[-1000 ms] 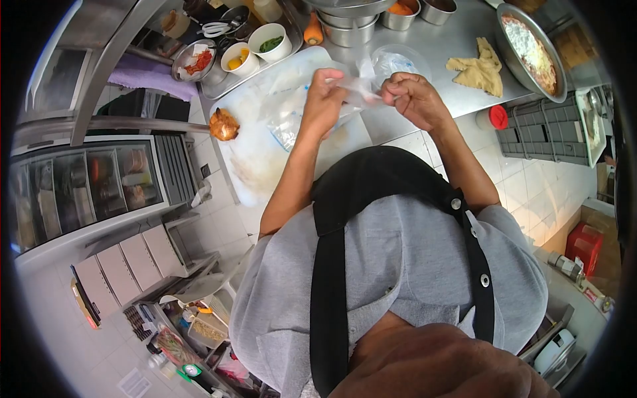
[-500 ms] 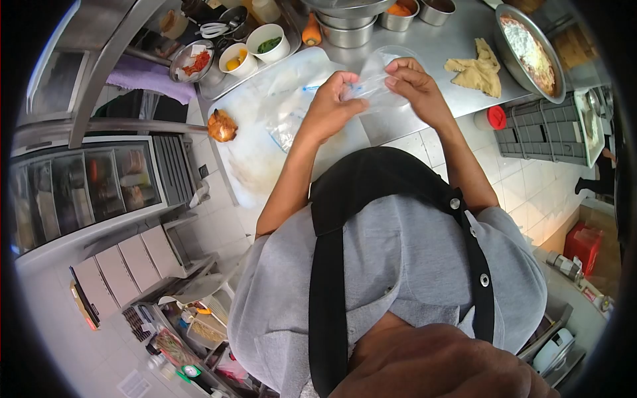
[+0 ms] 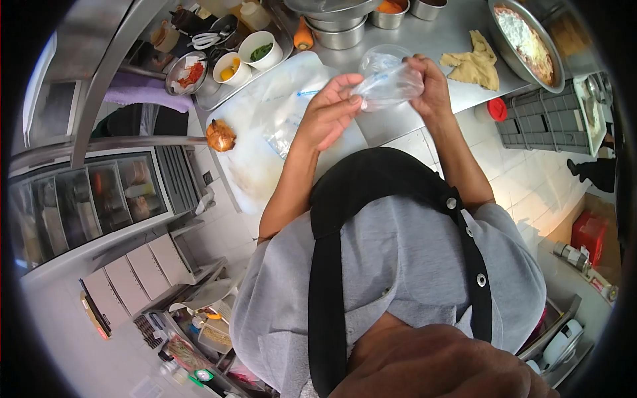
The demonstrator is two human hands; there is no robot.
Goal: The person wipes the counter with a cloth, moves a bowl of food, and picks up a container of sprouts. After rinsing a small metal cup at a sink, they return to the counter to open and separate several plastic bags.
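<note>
Between my hands a clear plastic bag is stretched out over the front edge of the steel counter. My left hand pinches its left end, and my right hand grips its right end. Behind the bag stands a clear round container. Another clear bag with a blue strip lies on the white cutting board, to the left of my left hand. A browned, roundish food item sits at the board's left edge.
Bowls of yellow pieces and greens stand at the back left, near a carrot. Stacked steel pots are behind. A tan cloth and a large metal bowl are at the right.
The bag between my hands is now spread wider and shows more fully. My right hand has shifted slightly right, and my left hand's grip has turned. The camera view has shifted a little.
</note>
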